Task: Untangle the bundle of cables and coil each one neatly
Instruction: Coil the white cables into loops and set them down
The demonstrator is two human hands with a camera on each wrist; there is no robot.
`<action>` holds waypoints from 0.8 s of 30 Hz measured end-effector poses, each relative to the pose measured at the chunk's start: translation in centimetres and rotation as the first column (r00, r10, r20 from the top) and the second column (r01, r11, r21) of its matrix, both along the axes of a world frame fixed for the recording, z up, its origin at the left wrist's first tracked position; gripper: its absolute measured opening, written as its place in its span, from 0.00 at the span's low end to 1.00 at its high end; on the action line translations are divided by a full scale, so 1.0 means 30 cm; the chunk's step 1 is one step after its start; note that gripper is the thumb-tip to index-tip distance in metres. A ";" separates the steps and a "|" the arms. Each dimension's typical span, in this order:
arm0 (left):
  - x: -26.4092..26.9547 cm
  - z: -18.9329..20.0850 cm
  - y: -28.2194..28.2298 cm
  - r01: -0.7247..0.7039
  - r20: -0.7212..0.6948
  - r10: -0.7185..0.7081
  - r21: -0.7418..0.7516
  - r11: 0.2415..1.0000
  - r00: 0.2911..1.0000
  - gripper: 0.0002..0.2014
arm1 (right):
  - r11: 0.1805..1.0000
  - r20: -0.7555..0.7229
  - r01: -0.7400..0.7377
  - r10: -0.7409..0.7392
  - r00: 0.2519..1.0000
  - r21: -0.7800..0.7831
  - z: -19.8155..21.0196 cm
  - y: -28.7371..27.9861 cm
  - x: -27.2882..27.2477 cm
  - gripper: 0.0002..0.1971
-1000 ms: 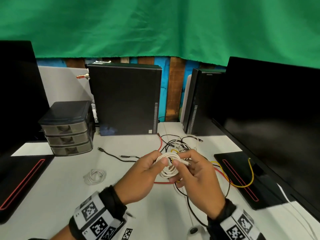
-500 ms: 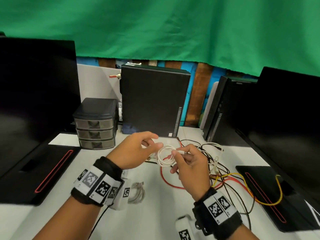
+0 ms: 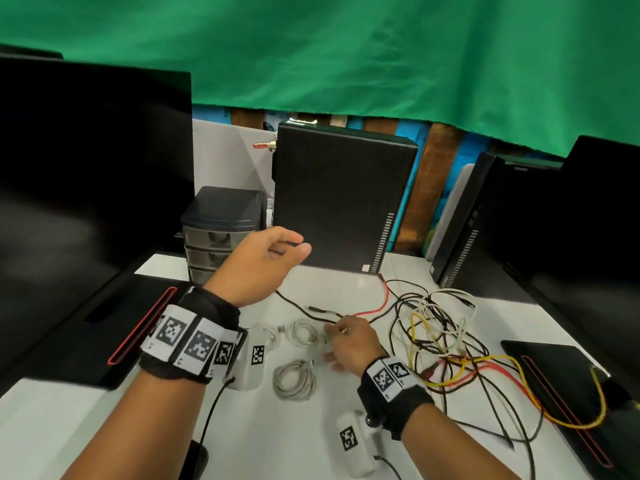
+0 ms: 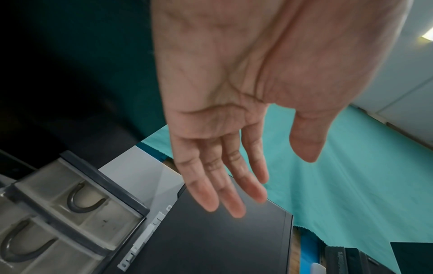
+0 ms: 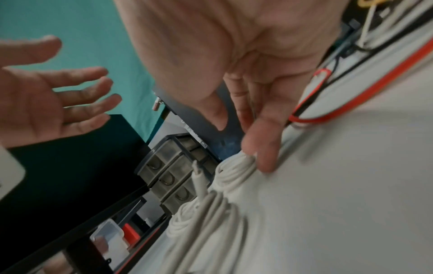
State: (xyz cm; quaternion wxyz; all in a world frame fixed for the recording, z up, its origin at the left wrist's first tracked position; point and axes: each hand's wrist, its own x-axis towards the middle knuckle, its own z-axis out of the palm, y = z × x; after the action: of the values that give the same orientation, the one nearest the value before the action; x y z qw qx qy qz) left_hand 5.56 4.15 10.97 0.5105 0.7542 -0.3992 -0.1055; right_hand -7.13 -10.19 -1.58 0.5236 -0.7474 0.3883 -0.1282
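while no writing can be read, a white coil (image 3: 304,332) is pinched on the worktop (image 3: 311,441) by the right hand (image 3: 349,344); the left hand (image 3: 263,261) is held wide, empty; drawer contents (image 3: 207,240) are unclear.

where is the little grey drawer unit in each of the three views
Head: the grey drawer unit stands left of centre, partly behind the raised left hand.
Left wrist: it fills the lower left corner, its drawer handles facing the camera.
Right wrist: it sits near the middle, tilted, just above the white coiled cable under the right hand.
Shared landmark: the black computer tower right beside it.
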 end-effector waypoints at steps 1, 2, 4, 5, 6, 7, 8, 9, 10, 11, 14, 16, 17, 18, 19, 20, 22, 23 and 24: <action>0.003 -0.005 -0.002 0.005 -0.001 -0.005 0.005 1.000 1.000 0.15 | 0.999 -0.017 -0.007 0.006 1.000 -0.054 0.009 -0.008 -0.017 0.11; 0.008 -0.010 -0.004 0.008 -0.004 -0.008 0.011 1.000 1.000 0.15 | 0.996 -0.023 -0.009 0.007 1.000 -0.090 0.025 -0.014 -0.039 0.10; 0.013 -0.019 -0.009 0.016 -0.012 -0.016 0.022 1.000 1.000 0.15 | 0.997 0.014 0.002 -0.001 1.000 -0.077 0.054 -0.033 -0.085 0.09; 0.014 -0.024 -0.012 0.023 -0.016 -0.022 0.030 0.999 1.000 0.14 | 0.998 0.032 0.020 -0.018 0.999 -0.057 0.071 -0.043 -0.111 0.09; 0.013 -0.030 -0.015 0.030 -0.019 -0.030 0.040 0.999 0.999 0.14 | 0.998 0.039 0.041 -0.039 0.999 -0.050 0.092 -0.051 -0.141 0.09; 0.011 -0.037 -0.021 0.039 -0.018 -0.038 0.052 0.998 0.999 0.14 | 0.997 0.050 0.058 -0.056 0.997 -0.047 0.112 -0.057 -0.179 0.09; 0.004 -0.044 -0.027 0.050 -0.013 -0.049 0.066 0.997 0.999 0.13 | 0.996 0.073 0.074 -0.071 0.995 -0.040 0.131 -0.062 -0.219 0.09; -0.005 -0.051 -0.034 0.061 -0.009 -0.060 0.080 0.995 0.998 0.12 | 0.995 0.104 0.092 -0.090 0.991 -0.024 0.150 -0.066 -0.264 0.09; -0.020 -0.058 -0.043 0.076 -0.009 -0.075 0.088 0.993 0.997 0.11 | 0.994 0.132 0.113 -0.111 0.985 -0.007 0.164 -0.073 -0.312 0.08; -0.038 -0.065 -0.055 0.096 -0.013 -0.095 0.089 0.991 0.995 0.10 | 0.990 0.156 0.141 -0.141 0.978 0.010 0.176 -0.083 -0.361 0.08; -0.118 -0.094 -0.105 0.181 -0.030 -0.179 0.105 0.978 0.983 0.08 | 0.973 0.199 0.228 -0.221 0.955 -0.016 0.215 -0.131 -0.508 0.09; -0.186 -0.127 -0.145 0.252 -0.043 -0.248 0.137 0.958 0.968 0.07 | 0.955 0.239 0.296 -0.282 0.929 -0.022 0.240 -0.181 -0.599 0.09; -0.218 -0.149 -0.171 0.290 -0.044 -0.287 0.157 0.944 0.957 0.06 | 0.943 0.269 0.333 -0.321 0.908 0.000 0.250 -0.209 -0.641 0.09; -0.248 -0.171 -0.200 0.329 -0.037 -0.328 0.181 0.927 0.944 0.06 | 0.929 0.298 0.369 -0.360 0.884 0.027 0.254 -0.238 -0.679 0.08; -0.279 -0.189 -0.233 0.364 -0.024 -0.367 0.213 0.907 0.930 0.06 | 0.916 0.320 0.399 -0.393 0.862 0.050 0.254 -0.263 -0.713 0.07; -0.312 -0.205 -0.270 0.394 -0.015 -0.403 0.242 0.887 0.915 0.06 | 0.907 0.334 0.416 -0.412 0.848 0.063 0.250 -0.288 -0.741 0.07; -0.380 -0.227 -0.350 0.433 -0.008 -0.448 0.271 0.859 0.894 0.06 | 0.899 0.342 0.430 -0.430 0.836 0.077 0.235 -0.323 -0.777 0.08; -0.413 -0.234 -0.394 0.438 0.002 -0.456 0.273 0.856 0.890 0.05 | 0.897 0.346 0.435 -0.435 0.831 0.081 0.227 -0.336 -0.786 0.09; -0.440 -0.241 -0.437 0.436 0.018 -0.459 0.279 0.855 0.888 0.06 | 0.895 0.354 0.438 -0.438 0.826 0.084 0.222 -0.345 -0.789 0.09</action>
State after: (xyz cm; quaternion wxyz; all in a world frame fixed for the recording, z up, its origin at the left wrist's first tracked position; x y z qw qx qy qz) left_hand -7.64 -8.97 3.74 0.3482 0.7062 -0.5668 -0.2425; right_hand -30.81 -20.56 5.07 0.5424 -0.6018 0.4455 -0.3811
